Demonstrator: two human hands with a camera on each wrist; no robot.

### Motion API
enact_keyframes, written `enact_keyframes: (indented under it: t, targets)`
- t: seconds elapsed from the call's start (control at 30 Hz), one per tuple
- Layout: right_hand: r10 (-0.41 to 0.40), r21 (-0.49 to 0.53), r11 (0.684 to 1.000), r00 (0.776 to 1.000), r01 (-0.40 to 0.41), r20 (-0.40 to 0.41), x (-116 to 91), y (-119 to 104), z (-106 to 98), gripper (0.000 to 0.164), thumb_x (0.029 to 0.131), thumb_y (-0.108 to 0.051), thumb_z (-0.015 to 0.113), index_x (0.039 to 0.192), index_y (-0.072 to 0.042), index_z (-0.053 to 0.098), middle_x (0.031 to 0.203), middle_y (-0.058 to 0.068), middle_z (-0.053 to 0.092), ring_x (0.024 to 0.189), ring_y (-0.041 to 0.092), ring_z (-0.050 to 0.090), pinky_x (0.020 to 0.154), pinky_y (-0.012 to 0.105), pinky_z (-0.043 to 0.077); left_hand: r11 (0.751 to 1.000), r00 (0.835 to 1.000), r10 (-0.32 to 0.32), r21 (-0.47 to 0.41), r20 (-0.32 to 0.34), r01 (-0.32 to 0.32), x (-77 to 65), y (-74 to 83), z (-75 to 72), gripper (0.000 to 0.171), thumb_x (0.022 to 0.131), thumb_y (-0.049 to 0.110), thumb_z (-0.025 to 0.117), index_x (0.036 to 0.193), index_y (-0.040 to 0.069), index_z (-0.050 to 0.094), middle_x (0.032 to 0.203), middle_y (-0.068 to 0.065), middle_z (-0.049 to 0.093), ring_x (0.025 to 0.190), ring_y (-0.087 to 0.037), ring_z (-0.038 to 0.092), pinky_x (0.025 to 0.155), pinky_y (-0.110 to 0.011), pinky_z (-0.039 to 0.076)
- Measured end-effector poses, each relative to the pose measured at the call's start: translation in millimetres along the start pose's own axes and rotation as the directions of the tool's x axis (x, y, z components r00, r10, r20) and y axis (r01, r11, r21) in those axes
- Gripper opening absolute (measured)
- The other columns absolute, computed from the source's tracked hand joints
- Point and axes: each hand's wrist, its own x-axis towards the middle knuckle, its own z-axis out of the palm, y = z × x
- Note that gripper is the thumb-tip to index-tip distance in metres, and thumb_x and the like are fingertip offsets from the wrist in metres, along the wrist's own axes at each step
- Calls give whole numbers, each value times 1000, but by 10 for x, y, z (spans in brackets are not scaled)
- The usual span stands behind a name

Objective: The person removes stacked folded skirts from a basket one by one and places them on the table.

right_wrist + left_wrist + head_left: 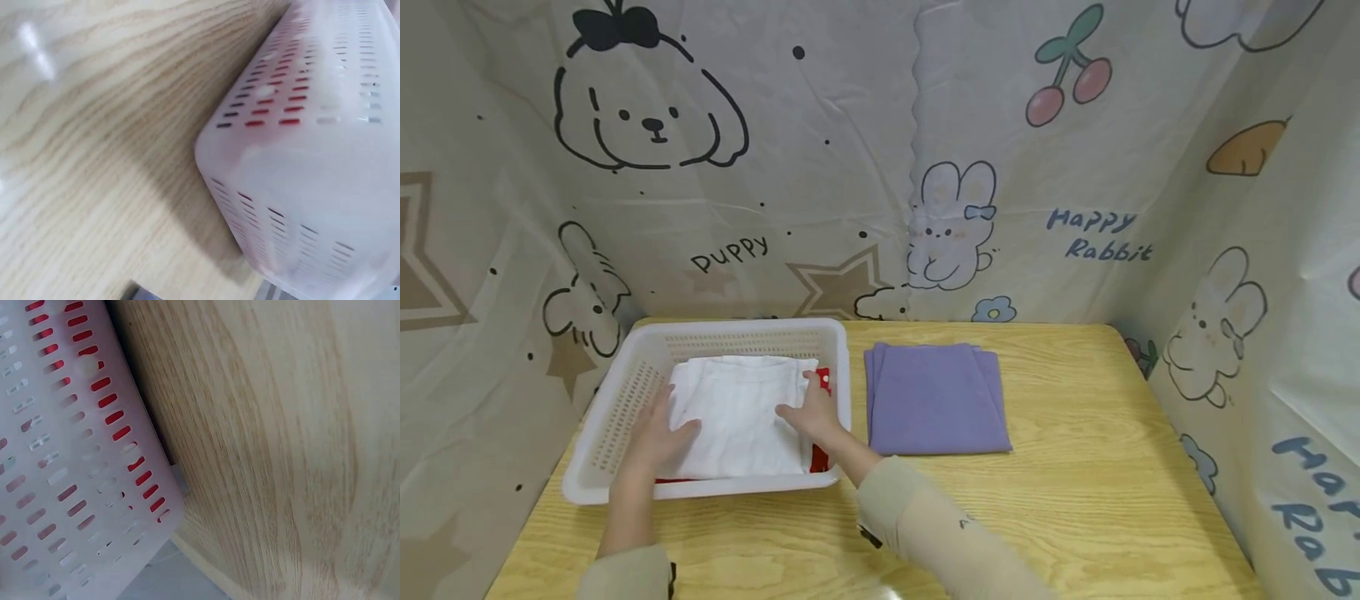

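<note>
A folded white cloth [741,417] lies inside a white perforated plastic basket [844,400] on the left part of the table. Red fabric with white dots [820,458] peeks out from under it along the right and front edges. At the cloth's left edge, my left hand [655,440] rests with thumb spread away from the fingers. My right hand [816,414] touches the right edge, thumb stretched over the white fabric. Both wrist views show the basket's slotted wall [94,450] with red showing through; neither hand appears there.
A folded purple cloth [936,400] lies on the wooden table [1090,450], just right of the basket. Printed curtains [842,158] with cartoon animals hang behind the table and along both sides. In the right wrist view, the basket's corner [250,169] stands on the wood.
</note>
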Motion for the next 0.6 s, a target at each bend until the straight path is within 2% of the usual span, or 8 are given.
enact_keyframes:
  t: [0.17, 0.3, 0.5, 0.6]
  targets:
    - [98, 0, 995, 995, -98, 4, 4, 10, 68, 73, 79, -22, 69, 137, -4, 29, 120, 21, 52, 111, 31, 50, 95, 45, 42, 1000, 999, 16, -15, 40, -16, 21, -19, 0, 81, 89, 27, 53, 143, -6, 2, 144, -34, 3, 129, -53, 4, 102, -64, 11]
    - [154, 4, 988, 988, -155, 27, 21, 37, 106, 75, 80, -23, 69, 139, -6, 27, 125, 19, 50, 111, 28, 50, 97, 44, 41, 999, 996, -3, -40, 87, 7, 17, -10, 0, 81, 90, 25, 50, 142, -7, -3, 145, -33, -2, 130, -52, 0, 104, -62, 8]
    - [184, -1, 983, 980, -184, 75, 12, 48, 118, 79, 79, -24, 69, 143, -11, 25, 129, 17, 49, 106, 26, 51, 96, 45, 41, 999, 993, -21, -41, 119, 26, 32, -13, 11, 81, 91, 26, 49, 142, -6, -4, 145, -31, -5, 131, -51, -2, 104, -62, 6]
    - [181, -9, 983, 978, -181, 99, 2, 42, 103, 80, 79, -23, 69, 143, -12, 24, 131, 16, 47, 109, 26, 50, 97, 45, 40, 998, 992, -26, -46, 124, 32, 48, -2, 9, 82, 90, 29, 50, 142, -6, -4, 145, -31, -6, 131, -51, -3, 103, -63, 6]
